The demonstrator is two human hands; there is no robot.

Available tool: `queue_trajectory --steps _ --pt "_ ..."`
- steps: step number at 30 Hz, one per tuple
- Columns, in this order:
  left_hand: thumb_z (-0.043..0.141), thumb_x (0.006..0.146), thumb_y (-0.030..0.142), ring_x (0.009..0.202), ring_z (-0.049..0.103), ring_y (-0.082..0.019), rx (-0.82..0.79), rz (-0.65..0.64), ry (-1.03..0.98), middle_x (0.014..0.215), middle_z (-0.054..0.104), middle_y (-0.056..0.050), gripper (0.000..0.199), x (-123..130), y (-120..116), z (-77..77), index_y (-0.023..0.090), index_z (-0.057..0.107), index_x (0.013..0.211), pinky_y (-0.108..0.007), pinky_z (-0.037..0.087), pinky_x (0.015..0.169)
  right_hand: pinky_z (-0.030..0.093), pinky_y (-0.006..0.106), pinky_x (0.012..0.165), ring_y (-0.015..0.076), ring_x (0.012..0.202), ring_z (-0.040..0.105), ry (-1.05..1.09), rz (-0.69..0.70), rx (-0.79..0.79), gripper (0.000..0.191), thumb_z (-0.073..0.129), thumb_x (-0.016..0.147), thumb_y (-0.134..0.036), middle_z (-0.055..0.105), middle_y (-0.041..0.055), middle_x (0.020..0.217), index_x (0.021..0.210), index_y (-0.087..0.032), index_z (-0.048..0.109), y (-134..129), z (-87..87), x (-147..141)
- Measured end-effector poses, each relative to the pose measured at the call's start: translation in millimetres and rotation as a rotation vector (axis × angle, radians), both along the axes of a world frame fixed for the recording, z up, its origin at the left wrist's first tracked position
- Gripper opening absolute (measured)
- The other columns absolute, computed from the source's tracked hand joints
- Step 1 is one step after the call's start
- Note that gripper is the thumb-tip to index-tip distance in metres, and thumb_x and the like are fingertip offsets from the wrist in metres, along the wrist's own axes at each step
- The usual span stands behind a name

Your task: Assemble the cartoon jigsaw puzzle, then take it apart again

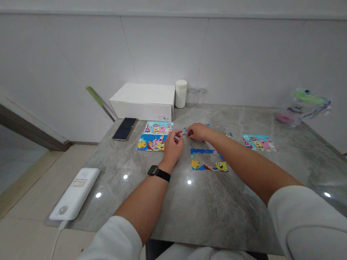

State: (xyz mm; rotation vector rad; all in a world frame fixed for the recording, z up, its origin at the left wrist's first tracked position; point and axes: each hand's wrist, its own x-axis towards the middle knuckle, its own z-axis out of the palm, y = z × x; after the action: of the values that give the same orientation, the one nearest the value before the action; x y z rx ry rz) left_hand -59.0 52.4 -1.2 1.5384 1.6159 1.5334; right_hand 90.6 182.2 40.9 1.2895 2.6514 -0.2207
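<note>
My left hand [173, 145], with a black watch on its wrist, is beside the right end of a blue cartoon picture card [150, 142] and covers part of it. Its fingers are loosely bent and apart, and I see nothing between them. To its right, my right hand [198, 132] is closed, fingertips pinched on a small colourful puzzle piece [186, 133]. The hand hides other pieces under it. A few loose puzzle pieces [229, 135] lie just beyond the right forearm. Nearer to me is a puzzle frame [209, 168], its border printed and grey tabletop showing in the middle.
Another cartoon card [158, 127] lies behind the blue one; a similar card [259, 143] lies at right. Around the table [217, 211] are a phone [125, 129], white box [142, 103], white bottle [181, 93], clear glasses [201, 97], plastic bag [303, 107] and corded white device [75, 194].
</note>
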Motion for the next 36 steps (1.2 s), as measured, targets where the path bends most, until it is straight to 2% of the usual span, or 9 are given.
queue_trajectory --steps 8,14,19,22,25,29,32,36 --pt "0.059 0.089 0.009 0.069 0.055 -0.011 0.024 -0.005 0.004 0.097 0.066 -0.001 0.027 0 1 -0.4 0.020 0.068 0.113 -0.025 0.048 0.071 0.047 0.026 0.071 0.0215 0.089 0.072 0.039 -0.036 -0.144 0.022 0.078 0.078 -0.023 0.081 0.0055 0.100 0.099 -0.021 0.083 7 2.3 1" --pt "0.061 0.089 0.009 0.068 0.055 -0.011 0.016 -0.026 0.004 0.096 0.067 -0.001 0.027 0 0 0.0 0.020 0.068 0.112 -0.026 0.049 0.071 0.046 0.024 0.067 0.0155 0.074 0.065 0.383 -0.130 -0.357 0.012 0.078 0.075 -0.024 0.074 0.0001 0.079 0.086 -0.018 0.074 7 -2.5 23" --pt "0.062 0.090 0.013 0.071 0.057 -0.012 0.021 -0.068 0.066 0.098 0.068 -0.001 0.024 1 -2 1.0 0.021 0.070 0.112 -0.026 0.050 0.072 0.049 0.025 0.067 0.0137 0.070 0.061 0.728 -0.221 -0.528 0.023 0.080 0.074 -0.026 0.070 -0.0003 0.078 0.092 -0.019 0.067 -20 -5.6 59" --pt "0.062 0.091 0.016 0.071 0.057 -0.012 0.017 -0.102 0.112 0.099 0.069 -0.002 0.024 3 -5 1.5 0.021 0.070 0.113 -0.026 0.050 0.071 0.050 0.025 0.070 0.0141 0.073 0.062 0.825 -0.185 -0.551 0.023 0.080 0.075 -0.026 0.069 -0.0002 0.079 0.093 -0.019 0.067 -44 -3.9 79" --pt "0.063 0.090 0.018 0.071 0.058 -0.012 0.015 -0.207 0.160 0.102 0.070 -0.002 0.026 4 -7 2.0 0.021 0.069 0.116 -0.026 0.050 0.070 0.050 0.026 0.071 0.0148 0.075 0.063 0.860 -0.134 -0.569 0.022 0.079 0.077 -0.031 0.070 0.0005 0.081 0.092 -0.019 0.068 -64 -0.9 93" --pt "0.064 0.091 0.023 0.073 0.058 -0.012 0.015 -0.358 0.284 0.102 0.069 -0.003 0.025 6 -13 5.5 0.021 0.070 0.116 -0.026 0.050 0.069 0.049 0.026 0.070 0.0143 0.073 0.062 0.894 -0.104 -0.609 0.021 0.076 0.080 -0.035 0.070 -0.0003 0.080 0.091 -0.020 0.068 -82 -1.7 102" --pt "0.064 0.092 0.024 0.078 0.061 -0.015 -0.017 -0.434 0.462 0.102 0.069 -0.003 0.022 7 -21 11.6 0.022 0.070 0.113 -0.029 0.051 0.074 0.048 0.026 0.069 0.0138 0.072 0.062 0.885 -0.113 -0.638 0.018 0.073 0.081 -0.034 0.070 -0.0004 0.078 0.090 -0.019 0.068 -90 -8.8 102" --pt "0.064 0.094 0.027 0.092 0.066 -0.021 -0.094 -0.419 0.727 0.103 0.069 -0.006 0.014 8 -35 22.0 0.022 0.070 0.106 -0.034 0.053 0.082 0.046 0.025 0.068 0.0133 0.071 0.061 0.854 -0.154 -0.638 0.016 0.071 0.081 -0.031 0.070 -0.0004 0.079 0.090 -0.018 0.068 -93 -20.7 98"
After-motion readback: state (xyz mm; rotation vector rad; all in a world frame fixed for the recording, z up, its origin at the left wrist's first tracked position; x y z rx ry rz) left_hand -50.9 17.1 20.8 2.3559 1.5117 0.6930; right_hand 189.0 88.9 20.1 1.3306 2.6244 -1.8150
